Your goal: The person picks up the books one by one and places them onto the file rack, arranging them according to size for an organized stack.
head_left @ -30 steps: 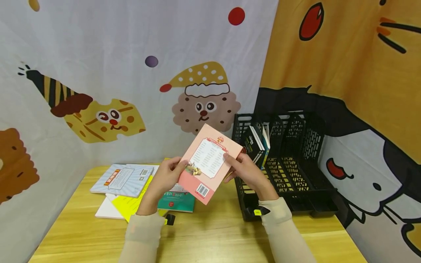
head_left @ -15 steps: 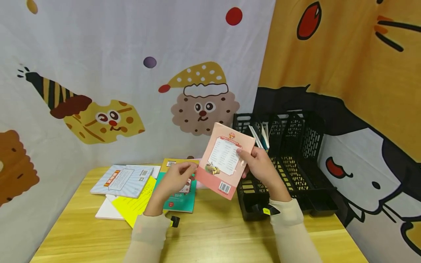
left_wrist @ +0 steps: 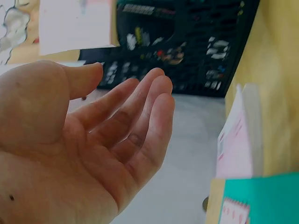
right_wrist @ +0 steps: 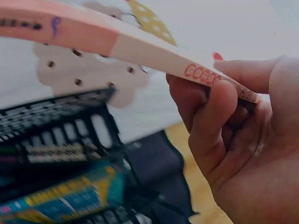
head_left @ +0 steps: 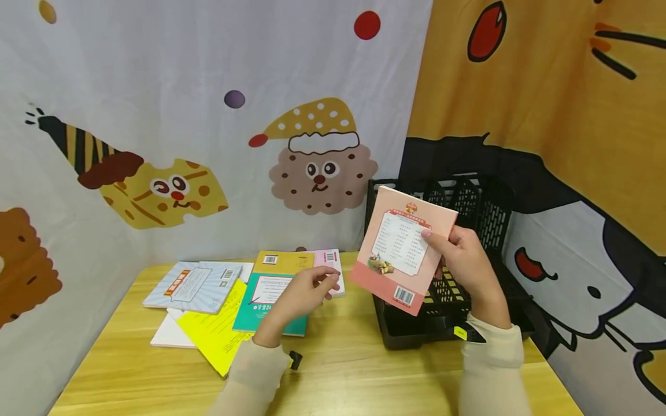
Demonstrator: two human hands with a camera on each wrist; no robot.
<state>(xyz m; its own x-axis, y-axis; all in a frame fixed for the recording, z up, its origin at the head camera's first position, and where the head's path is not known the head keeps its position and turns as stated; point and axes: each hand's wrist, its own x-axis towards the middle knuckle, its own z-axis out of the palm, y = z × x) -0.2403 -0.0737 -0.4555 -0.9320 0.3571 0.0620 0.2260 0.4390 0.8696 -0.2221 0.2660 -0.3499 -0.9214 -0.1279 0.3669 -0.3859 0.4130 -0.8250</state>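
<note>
A pink book with a white text panel and a barcode is gripped at its right edge by my right hand, thumb on the cover. It is held up in front of the black rack. The right wrist view shows the fingers curled under the book's spine. My left hand holds nothing; its fingers are loosely bent above the teal and yellow book. In the left wrist view the left palm faces up, apart from the pink book.
Left of the teal book lie a yellow book, a light blue book and a white one. A pale pink book lies behind the left hand. Books stand inside the rack, such as a blue and yellow one.
The left hand has let go of the pink book and moved slightly right and down. The right hand has carried the book to the right, in front of the rack.
</note>
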